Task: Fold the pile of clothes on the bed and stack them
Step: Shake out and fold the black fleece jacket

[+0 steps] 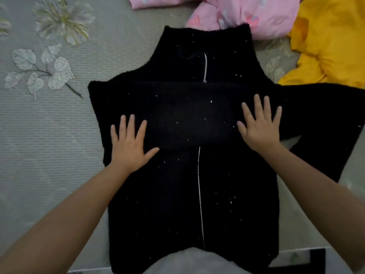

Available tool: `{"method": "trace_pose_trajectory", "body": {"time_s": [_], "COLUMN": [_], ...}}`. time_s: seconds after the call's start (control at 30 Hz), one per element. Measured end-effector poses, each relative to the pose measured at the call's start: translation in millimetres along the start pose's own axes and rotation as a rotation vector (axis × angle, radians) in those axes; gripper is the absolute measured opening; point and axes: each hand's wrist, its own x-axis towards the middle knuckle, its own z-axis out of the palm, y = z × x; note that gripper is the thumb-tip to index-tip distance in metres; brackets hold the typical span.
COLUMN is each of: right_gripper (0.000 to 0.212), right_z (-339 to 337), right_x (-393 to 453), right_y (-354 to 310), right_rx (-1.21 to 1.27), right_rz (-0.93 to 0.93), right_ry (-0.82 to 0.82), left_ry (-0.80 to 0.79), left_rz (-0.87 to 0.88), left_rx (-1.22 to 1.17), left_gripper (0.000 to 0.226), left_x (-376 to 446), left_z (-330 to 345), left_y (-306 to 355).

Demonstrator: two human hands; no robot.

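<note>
Black jacket [197, 184] flat under both open palms

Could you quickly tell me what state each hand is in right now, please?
Left hand: open, fingers spread flat on the black jacket.
Right hand: open, flat on its folded sleeve.

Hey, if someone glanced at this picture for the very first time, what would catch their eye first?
First, the big black fleece jacket spread flat across the middle of the bed, its pale zipper running down the front and one sleeve folded across the chest. The left hand and right hand press on that sleeve with fingers spread. Next, the bright yellow garment at the upper right, beside the pink clothes along the top.
</note>
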Motion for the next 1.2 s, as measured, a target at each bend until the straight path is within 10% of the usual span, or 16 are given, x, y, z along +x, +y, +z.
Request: {"method": "trace_pose_trajectory", "body": {"time_s": [0.17,0.37,0.53,0.63,0.8,1.03,1.2], "right_gripper": [0.059,0.042,0.071,0.078,0.033,0.034,0.030], "right_z": [16.4,-16.8,13.6,35.4,37.4,-27.4,-109.0], "right_x": [-10.6,-38.4,-119.4,-140.8,-120.6,-88.7,-81.4], "right_y": [28.8,66.5,120.9,144.1,154.3,207.4,223.4], "right_rx": [0.177,0.462,0.497,0.964,1.258,1.444,1.520], "right_rz": [0.065,0.134,0.720,1.012,0.940,1.077,0.834], "right_ry": [-0.382,0.083,0.230,0.123,0.166,0.413,0.467], "left_ry": [-0.195,-0.179,0.019,-0.061,-0.256,-0.296,-0.376], "left_rz": [-0.021,-0.079,0.250,0.339,0.224,0.245,0.226], "left_rx": [0.089,-0.207,-0.300,-0.123,0.183,0.394,0.321], "left_gripper": [0.100,0.100,0.077,0.079,0.084,0.082,0.081], "left_x": [4.6,5.6,-4.4,-3.0,5.9,-4.7,1.0], "left_z": [15.6,-10.9,-19.5,-7.9,7.7,16.0,2.8], "left_y": [-14.9,1.5,95.0,154.3,196.5,209.4,216.9]}}
